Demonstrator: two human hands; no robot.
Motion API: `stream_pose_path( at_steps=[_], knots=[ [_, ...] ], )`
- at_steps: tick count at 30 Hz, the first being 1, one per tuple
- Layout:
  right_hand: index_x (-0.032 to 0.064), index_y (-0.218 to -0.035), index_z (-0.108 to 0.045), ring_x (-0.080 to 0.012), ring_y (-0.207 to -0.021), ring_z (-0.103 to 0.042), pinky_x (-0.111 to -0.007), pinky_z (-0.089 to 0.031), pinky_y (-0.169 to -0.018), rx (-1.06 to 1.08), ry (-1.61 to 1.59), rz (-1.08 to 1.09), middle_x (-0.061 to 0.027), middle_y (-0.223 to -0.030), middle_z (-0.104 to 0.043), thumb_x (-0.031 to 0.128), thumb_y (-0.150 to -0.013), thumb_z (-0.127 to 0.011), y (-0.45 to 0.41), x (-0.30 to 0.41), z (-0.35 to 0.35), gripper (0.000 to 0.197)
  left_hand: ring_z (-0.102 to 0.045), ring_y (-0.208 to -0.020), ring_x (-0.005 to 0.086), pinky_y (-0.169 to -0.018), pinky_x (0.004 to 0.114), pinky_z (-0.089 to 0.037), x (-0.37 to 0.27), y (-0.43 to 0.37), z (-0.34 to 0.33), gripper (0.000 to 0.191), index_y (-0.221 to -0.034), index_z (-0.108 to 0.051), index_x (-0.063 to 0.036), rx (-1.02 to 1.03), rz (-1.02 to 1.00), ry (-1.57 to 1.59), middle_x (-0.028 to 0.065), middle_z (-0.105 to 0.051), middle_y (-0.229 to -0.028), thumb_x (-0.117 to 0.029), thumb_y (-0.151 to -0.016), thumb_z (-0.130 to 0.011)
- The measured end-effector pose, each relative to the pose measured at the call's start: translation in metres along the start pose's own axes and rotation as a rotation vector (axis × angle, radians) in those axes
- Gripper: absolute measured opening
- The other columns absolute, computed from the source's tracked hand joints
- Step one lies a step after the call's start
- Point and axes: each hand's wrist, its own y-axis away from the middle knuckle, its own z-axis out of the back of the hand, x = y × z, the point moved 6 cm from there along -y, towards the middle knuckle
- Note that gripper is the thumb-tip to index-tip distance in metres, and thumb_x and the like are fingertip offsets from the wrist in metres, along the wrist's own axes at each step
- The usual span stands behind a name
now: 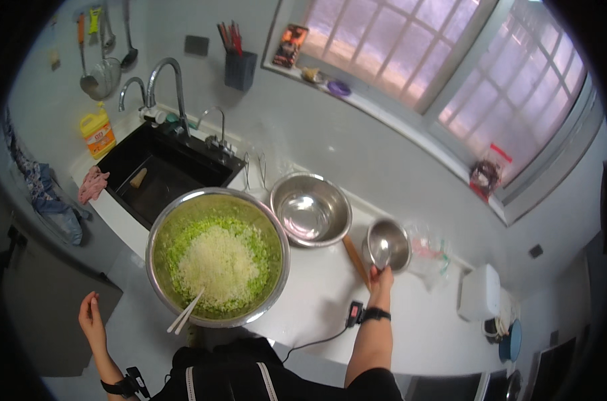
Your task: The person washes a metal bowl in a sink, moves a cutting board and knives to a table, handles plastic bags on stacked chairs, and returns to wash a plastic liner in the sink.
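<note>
My right hand (381, 278) is at the near rim of a small metal bowl (400, 244) on the counter; a shiny spoon-like piece lies at the fingertips, and whether the fingers grip it or the rim is not clear. My left hand (92, 313) hangs in the air at the left, fingers loosely curled, holding nothing. Between the hands stands a large steel bowl (282, 280) of chopped green vegetable topped with a pale chopped heap (218, 260). White chopsticks (185, 317) lean on its near rim. Behind it is a second metal bowl (311, 210) with nothing visible inside.
A black sink (168, 170) with taps is at the back left, a pink cloth (93, 184) and a yellow bottle (98, 133) beside it. A wooden stick (354, 258) lies by the small bowl. Plastic bags (429, 253) and a white container (479, 293) are at right.
</note>
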Motion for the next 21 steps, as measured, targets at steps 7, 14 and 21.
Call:
stream_pose_path(
  at_steps=[7, 14, 21],
  knots=[
    [0.0067, -0.086, -0.050, -0.0140, -0.045, -0.054, -0.026, -0.044, -0.042, -0.056, 0.067, -0.082, -0.0065, -0.063, -0.057, 0.029, -0.081, -0.043, -0.012, -0.011, 0.051, 0.024, -0.053, -0.079, 0.0152, -0.071, 0.026, -0.041, -0.022, -0.007, -0.044, 0.019, -0.090, -0.056, 0.0019, 0.025, -0.005, -0.052, 0.0087, -0.058, -0.084, -0.013, -0.081, -0.049],
    [0.0082, -0.089, -0.047, -0.0147, -0.054, -0.056, -0.026, -0.043, -0.046, -0.027, 0.106, -0.087, -0.0059, -0.067, -0.056, 0.038, -0.083, -0.041, -0.020, -0.010, 0.064, 0.031, -0.054, -0.078, 0.0163, -0.069, 0.025, -0.041, -0.036, 0.001, -0.058, 0.015, -0.084, -0.057, 0.0010, 0.088, -0.025, -0.106, 0.0097, -0.058, -0.081, -0.011, -0.078, -0.050],
    [0.0051, -0.102, -0.039, -0.0222, -0.057, -0.056, -0.031, -0.046, -0.050, -0.109, 0.194, 0.030, -0.0117, -0.083, -0.053, 0.031, -0.082, -0.044, 0.013, -0.005, 0.073, 0.033, -0.055, -0.078, 0.0177, -0.069, 0.026, -0.042, -0.030, -0.017, -0.069, 0.016, -0.084, -0.057, 0.0017, 0.166, -0.082, -0.089, 0.0108, -0.059, -0.082, -0.011, -0.078, -0.050]
  ],
)
